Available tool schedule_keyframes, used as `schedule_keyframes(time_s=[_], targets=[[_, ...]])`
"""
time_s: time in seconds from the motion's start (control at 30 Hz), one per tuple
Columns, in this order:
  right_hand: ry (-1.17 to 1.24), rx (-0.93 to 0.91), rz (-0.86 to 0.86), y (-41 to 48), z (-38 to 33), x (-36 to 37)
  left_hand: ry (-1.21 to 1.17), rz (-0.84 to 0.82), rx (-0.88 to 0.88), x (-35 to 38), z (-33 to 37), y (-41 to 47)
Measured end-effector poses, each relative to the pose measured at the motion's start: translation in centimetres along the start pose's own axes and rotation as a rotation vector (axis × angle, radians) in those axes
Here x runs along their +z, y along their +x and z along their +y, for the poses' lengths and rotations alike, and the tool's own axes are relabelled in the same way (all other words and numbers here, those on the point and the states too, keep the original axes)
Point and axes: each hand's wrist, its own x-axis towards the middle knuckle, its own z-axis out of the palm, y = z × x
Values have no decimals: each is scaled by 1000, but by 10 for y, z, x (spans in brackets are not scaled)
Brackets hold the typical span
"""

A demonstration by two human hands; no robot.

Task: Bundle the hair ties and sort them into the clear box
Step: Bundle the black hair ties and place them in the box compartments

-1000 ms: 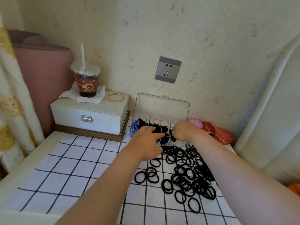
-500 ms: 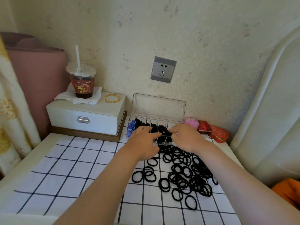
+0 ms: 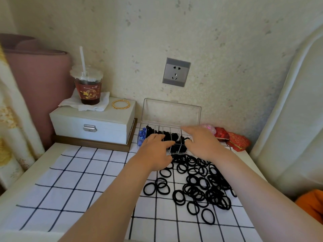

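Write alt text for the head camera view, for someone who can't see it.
A person's left hand and right hand reach over an open clear box part-filled with black hair ties. More loose hair ties lie scattered on the checked cloth.

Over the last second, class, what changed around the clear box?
The right hand, curled at the clear box before, has spread its fingers above it. The left hand stays resting on the box's front. The loose hair ties, cup and white case lie as before.
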Motion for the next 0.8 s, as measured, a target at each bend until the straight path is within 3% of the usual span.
schedule_keyframes(time_s=[0.1, 0.23, 0.43, 0.6, 0.8], targets=[[-84, -45, -89, -9, -2, 10, -6, -5, 0, 0, 0, 0], [-147, -21, -81, -12, 0, 18, -4, -4, 1, 0, 0, 0], [-54, -10, -197, 2, 0, 18, -7, 0, 6, 1, -1, 0], [309, 99, -108, -8, 4, -2, -14, 14, 4, 0, 1, 0], [381, 97, 21, -39, -1, -9, -52, 216, 89, -1, 14, -6]])
